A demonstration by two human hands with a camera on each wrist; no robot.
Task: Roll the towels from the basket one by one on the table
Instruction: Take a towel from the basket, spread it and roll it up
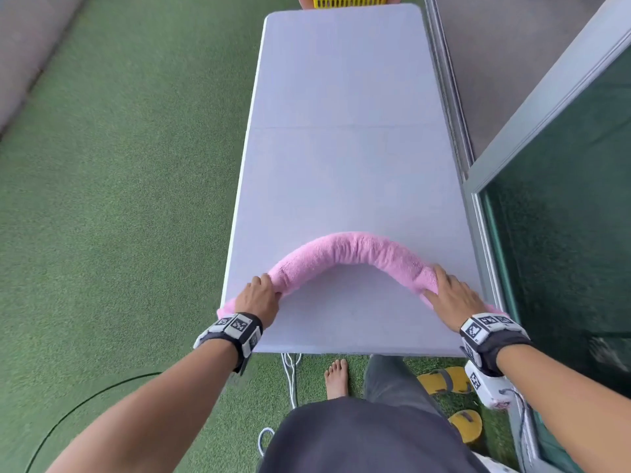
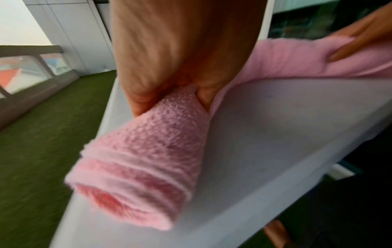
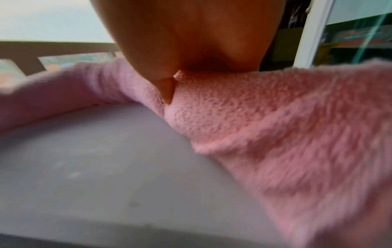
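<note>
A pink towel point(image 1: 351, 247), rolled into a long tube, lies arched across the near part of the white table point(image 1: 341, 131). My left hand point(image 1: 261, 291) grips the roll near its left end, which sticks out over the table's left edge. In the left wrist view my fingers point(image 2: 169, 58) pinch the pink towel point(image 2: 148, 151), whose open spiral end faces the camera. My right hand point(image 1: 447, 291) lies over the roll's right end with its thumb on the near side. The right wrist view shows that thumb point(image 3: 167, 89) pressed into the pink towel point(image 3: 254, 117). The yellow basket point(image 1: 348, 1) sits beyond the table's far end.
A glass sliding door with a metal frame point(image 1: 495, 172) runs close along the table's right side. Green turf point(image 1: 119, 199) covers the floor on the left. Yellow sandals point(image 1: 444, 380), a white cable point(image 1: 290, 370) and a bare foot are below the table's near edge.
</note>
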